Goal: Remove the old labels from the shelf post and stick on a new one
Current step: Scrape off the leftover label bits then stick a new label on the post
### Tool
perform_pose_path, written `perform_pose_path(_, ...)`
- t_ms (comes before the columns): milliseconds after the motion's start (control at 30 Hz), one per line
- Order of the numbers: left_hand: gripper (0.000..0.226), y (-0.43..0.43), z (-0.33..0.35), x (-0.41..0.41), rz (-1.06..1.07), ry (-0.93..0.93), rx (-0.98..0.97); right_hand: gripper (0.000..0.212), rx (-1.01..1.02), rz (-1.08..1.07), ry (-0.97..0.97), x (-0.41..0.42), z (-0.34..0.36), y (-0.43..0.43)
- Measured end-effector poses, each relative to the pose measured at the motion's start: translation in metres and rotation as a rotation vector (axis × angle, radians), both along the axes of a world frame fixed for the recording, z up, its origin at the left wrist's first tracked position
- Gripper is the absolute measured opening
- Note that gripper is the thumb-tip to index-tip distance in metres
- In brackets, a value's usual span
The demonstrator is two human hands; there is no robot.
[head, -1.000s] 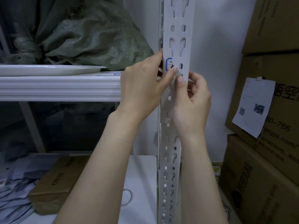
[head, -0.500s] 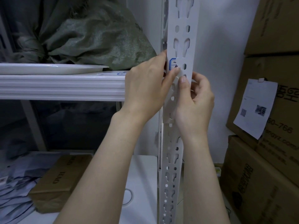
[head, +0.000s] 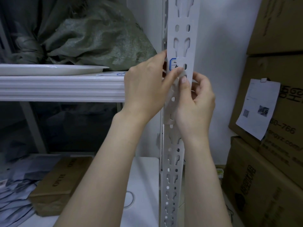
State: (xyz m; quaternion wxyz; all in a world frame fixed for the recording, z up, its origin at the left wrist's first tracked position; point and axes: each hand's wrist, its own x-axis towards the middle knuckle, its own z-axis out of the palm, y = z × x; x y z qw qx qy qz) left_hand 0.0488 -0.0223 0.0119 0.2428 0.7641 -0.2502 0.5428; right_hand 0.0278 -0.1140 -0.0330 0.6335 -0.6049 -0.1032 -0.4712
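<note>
A white perforated shelf post [head: 182, 22] runs upright through the middle of the head view. A small white label with a blue border [head: 173, 64] is stuck on it at shelf height. My left hand [head: 147, 89] wraps the post's left edge, its fingertip on the label's lower edge. My right hand [head: 195, 99] is at the post just below the label, fingers curled, thumb tip against the post face. A pale strip [head: 170, 102] hangs down the post between my hands; what it is I cannot tell.
A white shelf beam [head: 62, 88] carries a white tray [head: 49, 69] and a grey-green sack [head: 98, 40]. Stacked cardboard boxes [head: 278, 112] with a paper slip [head: 257, 110] stand at the right. Below lie a brown box [head: 60, 182] and a white lid [head: 144, 185].
Both hands stay at the label with almost no movement; my view has shifted slightly, so the post sits a little further right.
</note>
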Motion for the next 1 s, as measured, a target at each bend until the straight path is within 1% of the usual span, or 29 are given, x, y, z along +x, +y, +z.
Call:
perform_pose_path(100, 0.032, 0.0, -0.0007, 0.001, 0.012, -0.014, 0.012, 0.021, -0.005, 0.004, 0.0, -0.001, -0.0001, 0.0002)
perform_pose_path(233, 0.031, 0.0011, 0.0, 0.0012, 0.02, -0.013, 0.032, 0.016, -0.007, 0.012, 0.007, -0.0016, 0.0, -0.0001)
perform_pose_path(433, 0.032, 0.0081, 0.0032, 0.0023, -0.043, 0.017, 0.078, 0.015, -0.017, 0.01, 0.005, -0.0021, 0.0002, 0.0)
perform_pose_path(600, 0.03, 0.0078, 0.0021, 0.0017, 0.003, 0.002, 0.108, 0.015, -0.01, 0.01, 0.007, -0.0015, 0.0, -0.0006)
perform_pose_path(700, 0.028, 0.0055, 0.0005, 0.0016, 0.041, 0.0, 0.105, 0.018, -0.008, 0.005, 0.007, -0.0014, -0.0004, 0.0001)
perform_pose_path(800, 0.028, 0.0037, -0.0002, 0.0008, 0.038, -0.007, 0.095, 0.021, -0.002, 0.005, 0.002, -0.0009, -0.0003, -0.0002)
perform_pose_path(1000, 0.029, 0.0048, 0.0006, 0.0005, 0.027, -0.022, 0.059, 0.015, 0.007, 0.001, 0.001, -0.0004, 0.0, -0.0007)
